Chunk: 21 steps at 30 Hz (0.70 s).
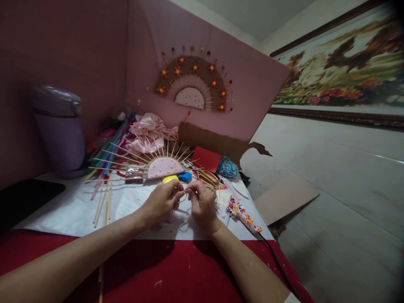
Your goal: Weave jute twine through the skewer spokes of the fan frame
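My left hand and my right hand meet over the white sheet, fingertips pinched. Between them runs a thin pale cord, which looks like twine; loose loops seem to hang below, blurred. Just behind my right hand is a ball of twine, partly hidden by it. Beyond my hands lies a fan-shaped craft: a half-circle covered in pink dotted fabric with wooden sticks spreading from it. A yellow piece and a blue piece rest at its lower edge.
A flowered glue gun with a black cable lies right of my hands. Scissors, blue yarn and red card sit behind. Loose sticks, a purple flask and a dark phone-like slab are left.
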Available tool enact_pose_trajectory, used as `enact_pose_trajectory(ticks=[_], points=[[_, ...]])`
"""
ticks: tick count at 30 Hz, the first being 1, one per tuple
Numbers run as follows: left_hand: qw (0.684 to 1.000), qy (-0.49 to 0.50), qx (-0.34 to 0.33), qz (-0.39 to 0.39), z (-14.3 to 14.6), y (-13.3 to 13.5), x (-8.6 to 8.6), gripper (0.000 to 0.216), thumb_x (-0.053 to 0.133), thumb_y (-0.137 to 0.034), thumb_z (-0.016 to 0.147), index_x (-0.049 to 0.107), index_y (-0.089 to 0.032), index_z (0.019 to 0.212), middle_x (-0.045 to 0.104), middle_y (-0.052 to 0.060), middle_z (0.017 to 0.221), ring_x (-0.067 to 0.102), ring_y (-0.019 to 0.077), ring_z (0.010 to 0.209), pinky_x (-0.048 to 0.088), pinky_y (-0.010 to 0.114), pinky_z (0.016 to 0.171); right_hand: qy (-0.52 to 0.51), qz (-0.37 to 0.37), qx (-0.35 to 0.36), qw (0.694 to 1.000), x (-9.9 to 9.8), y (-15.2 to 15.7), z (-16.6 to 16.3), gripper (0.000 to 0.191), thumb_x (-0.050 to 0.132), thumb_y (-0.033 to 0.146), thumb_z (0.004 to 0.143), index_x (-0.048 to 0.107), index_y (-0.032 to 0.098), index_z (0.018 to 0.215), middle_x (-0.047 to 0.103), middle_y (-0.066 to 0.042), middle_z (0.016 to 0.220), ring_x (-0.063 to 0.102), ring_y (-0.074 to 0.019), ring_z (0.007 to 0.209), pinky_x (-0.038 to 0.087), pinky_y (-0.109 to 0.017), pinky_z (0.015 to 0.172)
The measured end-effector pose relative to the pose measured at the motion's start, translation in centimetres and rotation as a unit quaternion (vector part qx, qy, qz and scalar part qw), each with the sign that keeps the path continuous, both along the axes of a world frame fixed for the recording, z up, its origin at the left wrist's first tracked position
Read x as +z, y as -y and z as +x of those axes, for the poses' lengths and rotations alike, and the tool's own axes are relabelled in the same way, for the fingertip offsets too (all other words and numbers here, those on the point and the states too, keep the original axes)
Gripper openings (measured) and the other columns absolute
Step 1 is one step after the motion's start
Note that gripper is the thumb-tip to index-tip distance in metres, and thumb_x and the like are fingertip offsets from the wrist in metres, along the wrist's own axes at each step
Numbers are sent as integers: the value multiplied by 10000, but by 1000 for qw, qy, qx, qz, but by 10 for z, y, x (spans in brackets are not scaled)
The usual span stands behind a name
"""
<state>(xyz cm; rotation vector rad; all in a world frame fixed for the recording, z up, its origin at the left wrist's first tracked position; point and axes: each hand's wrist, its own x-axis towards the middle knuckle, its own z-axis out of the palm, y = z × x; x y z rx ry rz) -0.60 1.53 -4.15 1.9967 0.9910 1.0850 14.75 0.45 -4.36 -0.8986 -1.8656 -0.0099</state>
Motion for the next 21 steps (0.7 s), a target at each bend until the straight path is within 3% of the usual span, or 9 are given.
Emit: enact_pose_trajectory(ticks=[5, 12, 21], points=[[999, 32, 5, -15, 1, 0, 1, 174, 487, -319, 831, 556, -172, 767, 550, -20, 531, 502, 122, 475, 348, 225, 481, -11, -19, -3, 1000, -2, 1, 0, 84, 472, 201, 851, 549, 188, 820, 587, -11, 718, 549, -137, 618, 424, -239, 554], [1000, 23, 10, -11, 0, 1, 3, 202, 491, -327, 830, 602, -160, 809, 539, -23, 515, 480, 113, 456, 336, 221, 466, -8, -46, 24, 999, -4, -2, 1, 119, 482, 212, 864, 585, 174, 910, 645, -51, 832, 604, -158, 738, 469, -257, 630], [999, 36, 28, 14, 1, 2, 6, 200, 471, -309, 842, 584, -153, 785, 517, -30, 527, 452, 104, 473, 330, 219, 479, 29, 1, 19, 999, -1, -4, 0, 148, 507, 169, 848, 633, 194, 920, 623, -50, 827, 583, -168, 777, 472, -273, 644]])
